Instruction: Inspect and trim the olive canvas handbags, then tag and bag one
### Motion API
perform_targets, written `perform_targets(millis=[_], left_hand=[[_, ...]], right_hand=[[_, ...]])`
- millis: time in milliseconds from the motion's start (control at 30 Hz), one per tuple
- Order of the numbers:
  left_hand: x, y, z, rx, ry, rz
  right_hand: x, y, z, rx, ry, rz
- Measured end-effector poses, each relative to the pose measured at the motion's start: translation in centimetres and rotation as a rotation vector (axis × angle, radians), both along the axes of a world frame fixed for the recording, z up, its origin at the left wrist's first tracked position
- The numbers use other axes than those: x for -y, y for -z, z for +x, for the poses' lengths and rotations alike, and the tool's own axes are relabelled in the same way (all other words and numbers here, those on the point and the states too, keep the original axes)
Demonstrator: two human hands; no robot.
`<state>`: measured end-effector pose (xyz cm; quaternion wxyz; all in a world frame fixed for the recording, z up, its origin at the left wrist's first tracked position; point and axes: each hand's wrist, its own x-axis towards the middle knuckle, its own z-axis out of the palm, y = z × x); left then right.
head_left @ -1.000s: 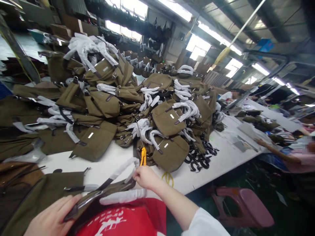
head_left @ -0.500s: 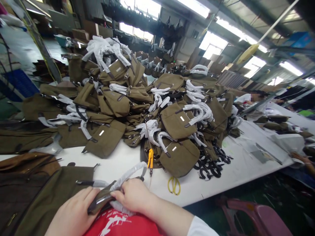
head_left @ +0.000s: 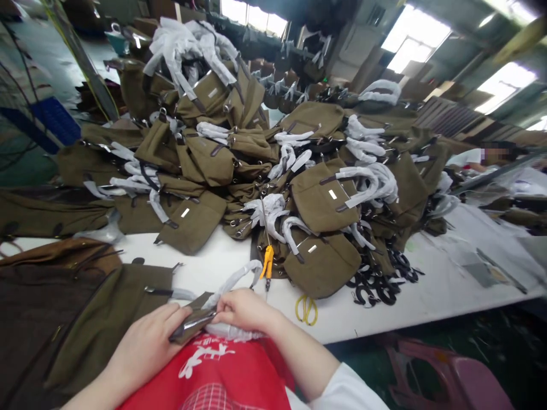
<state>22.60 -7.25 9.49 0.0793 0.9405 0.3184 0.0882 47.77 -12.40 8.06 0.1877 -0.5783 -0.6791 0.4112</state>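
Observation:
An olive bag (head_left: 122, 319) with handles wrapped in whitish film lies against the table's front edge, by my red apron. My left hand (head_left: 147, 339) is closed on the edge of the bag's opening, where a dark zipper (head_left: 194, 326) shows. Near the other end of the zipper, my right hand (head_left: 241, 310) pinches with thumb and finger; what lies between them is too small to make out. A wrapped handle (head_left: 233, 277) arches just behind my right hand. Behind it hangs an orange air gun (head_left: 267, 262).
Olive bags (head_left: 322, 196) with wrapped handles are heaped across the white table (head_left: 397, 307). Yellow scissors (head_left: 306, 310) and black rings (head_left: 376, 290) lie in front. A brown bag (head_left: 64, 256) is at left, a pink stool (head_left: 444, 370) at lower right. A person (head_left: 482, 156) is at far right.
The view has tilted down and shifted, so the table's things sit elsewhere in the picture and more of the apron shows. Both hands stay at the bag's zipped edge.

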Motion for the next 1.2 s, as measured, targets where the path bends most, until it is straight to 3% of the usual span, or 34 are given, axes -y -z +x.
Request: perform_targets(millis=[133, 200, 300, 367, 467, 567, 667, 800, 967, 1067, 1133, 1200], left_hand=[[0.1, 0.1, -0.6, -0.081, 0.066, 0.019], [-0.2, 0.6, -1.9, -0.111, 0.075, 0.018], [-1.1, 1.5, -4.9, -0.089, -0.029, -0.012], [-1.8, 1.7, -6.9, -0.047, -0.126, -0.083], [-2.5, 1.0, -8.3, 0.002, -0.122, -0.410], [-2.9, -0.4, -7.3, -0.019, -0.083, -0.802], [-3.6, -0.8, -5.3, -0.075, -0.161, -0.906], [-4.4, 0.7, -3.8, 0.046, -0.094, -1.076], [-4.4, 2.7, -4.0, 0.227, -0.107, -1.330], [-4.0, 2.5, -3.8, 0.177, -0.154, -1.286], [-3.8, 2.0, -3.4, 0.139, -0.181, -1.153], [-3.8, 1.6, -2.9, 0.115, -0.203, -1.024]], right_hand=[[-0.8, -0.6, 1.0, -0.018, -0.221, -0.073], [-1.2, -0.1, 1.9, 0.138, -0.292, -0.132], [-1.4, 1.0, 4.0, 0.540, -0.235, -0.159], [-1.5, 1.5, 5.3, 0.677, -0.166, -0.181], [-1.8, 1.8, 5.7, 0.739, -0.108, -0.165], [-2.9, 1.4, 4.3, 0.746, -0.090, -0.091], [-4.3, 0.8, 2.8, 0.715, -0.067, -0.010], [-4.9, 0.5, 1.7, 0.648, -0.013, 0.076], [-4.5, 2.2, 2.3, 0.347, 0.064, 0.160], [-6.4, 3.4, 4.3, 0.310, 0.278, 0.191], [-8.5, 4.2, 6.0, 0.321, 0.424, 0.222], [-10.7, 4.9, 7.2, 0.309, 0.486, 0.235]])
